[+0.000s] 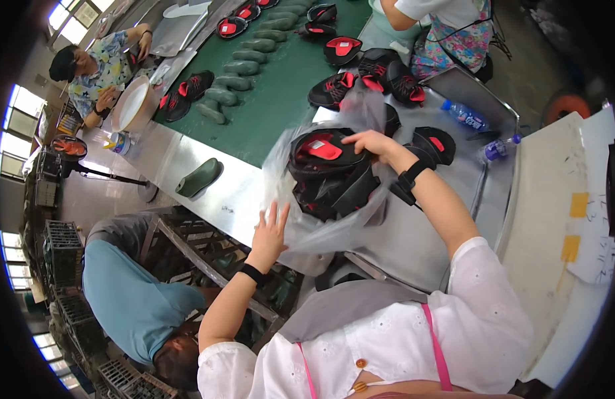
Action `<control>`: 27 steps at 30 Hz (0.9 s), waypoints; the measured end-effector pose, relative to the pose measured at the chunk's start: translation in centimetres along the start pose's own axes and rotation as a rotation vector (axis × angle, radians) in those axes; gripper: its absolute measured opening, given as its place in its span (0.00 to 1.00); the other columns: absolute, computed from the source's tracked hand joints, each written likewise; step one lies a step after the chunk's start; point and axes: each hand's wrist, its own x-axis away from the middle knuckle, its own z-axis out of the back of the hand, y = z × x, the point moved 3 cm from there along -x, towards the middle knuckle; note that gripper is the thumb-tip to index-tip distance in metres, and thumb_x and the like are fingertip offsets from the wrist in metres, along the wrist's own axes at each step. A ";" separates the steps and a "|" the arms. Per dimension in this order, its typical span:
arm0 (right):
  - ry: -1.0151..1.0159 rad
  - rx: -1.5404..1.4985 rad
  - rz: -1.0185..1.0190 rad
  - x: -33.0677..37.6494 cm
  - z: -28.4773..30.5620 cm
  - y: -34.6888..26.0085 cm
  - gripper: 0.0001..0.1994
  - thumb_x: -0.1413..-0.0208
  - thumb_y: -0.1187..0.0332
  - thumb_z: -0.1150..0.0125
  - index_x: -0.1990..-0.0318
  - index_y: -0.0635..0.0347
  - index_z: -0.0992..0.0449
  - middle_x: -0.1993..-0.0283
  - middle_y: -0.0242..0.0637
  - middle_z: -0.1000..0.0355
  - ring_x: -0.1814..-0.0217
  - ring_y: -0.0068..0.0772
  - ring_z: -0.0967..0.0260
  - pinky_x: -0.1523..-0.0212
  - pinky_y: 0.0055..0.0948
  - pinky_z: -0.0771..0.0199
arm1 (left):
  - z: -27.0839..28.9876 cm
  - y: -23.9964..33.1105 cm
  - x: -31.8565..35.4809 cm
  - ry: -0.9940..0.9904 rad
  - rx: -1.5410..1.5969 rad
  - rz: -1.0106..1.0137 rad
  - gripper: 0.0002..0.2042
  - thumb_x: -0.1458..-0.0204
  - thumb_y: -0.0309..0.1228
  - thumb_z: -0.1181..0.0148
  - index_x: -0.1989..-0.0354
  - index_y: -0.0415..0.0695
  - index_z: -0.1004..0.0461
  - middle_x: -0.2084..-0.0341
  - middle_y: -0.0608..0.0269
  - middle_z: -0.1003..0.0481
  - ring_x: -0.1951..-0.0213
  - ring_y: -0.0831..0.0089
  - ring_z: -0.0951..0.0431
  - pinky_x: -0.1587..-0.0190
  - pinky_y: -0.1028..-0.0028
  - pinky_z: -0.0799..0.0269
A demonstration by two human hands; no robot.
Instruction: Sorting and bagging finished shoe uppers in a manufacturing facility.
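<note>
A clear plastic bag (275, 166) stands in front of me on the metal worktop, stuffed with several black shoe uppers (334, 189) stacked on each other. The topmost shoe upper (322, 146) shows a red lining with a pale label. My right hand (376, 144) comes in over the bag's right side, fingers curled on the edge of that top upper, the index finger stretched along it. My left hand (271, 234), fingers spread, rests against the near left side of the bag. The lower uppers are partly hidden behind the film.
Green shoe lasts (246, 68) line a green belt (281, 100); one last (199, 177) lies on the metal edge. Black-and-red shoes (394, 76) and two bottles (463, 114) are at the right. A person in teal (131, 292) bends low at my left; others sit across.
</note>
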 end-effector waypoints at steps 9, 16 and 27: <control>-0.152 -0.010 -0.023 3.2 -0.7 0.6 0.19 0.59 0.77 0.52 0.56 0.60 0.25 0.75 0.30 0.33 0.84 0.23 0.40 0.86 0.23 0.41 | 9.0 5.6 -5.2 0.614 0.302 -0.336 0.53 0.83 0.35 0.25 0.39 0.46 0.49 0.41 0.51 0.48 0.39 0.45 0.52 0.42 0.59 0.44; -0.141 0.013 0.135 4.1 -0.4 0.7 0.28 0.53 0.75 0.48 0.40 0.54 0.42 0.68 0.32 0.31 0.75 0.22 0.34 0.77 0.22 0.31 | 8.9 1.9 -9.5 0.255 0.226 -0.530 0.40 0.78 0.34 0.28 0.48 0.46 0.37 0.52 0.58 0.36 0.46 0.58 0.40 0.47 0.64 0.38; 0.496 0.798 0.814 9.4 -4.9 0.0 0.44 0.59 0.60 0.35 0.36 0.58 0.56 0.39 0.52 0.51 0.37 0.50 0.51 0.43 0.37 0.43 | 6.5 -2.1 -9.2 0.525 1.672 -0.051 0.12 0.45 0.35 0.49 0.59 0.39 0.32 0.72 0.63 0.26 0.75 0.76 0.25 0.77 0.80 0.29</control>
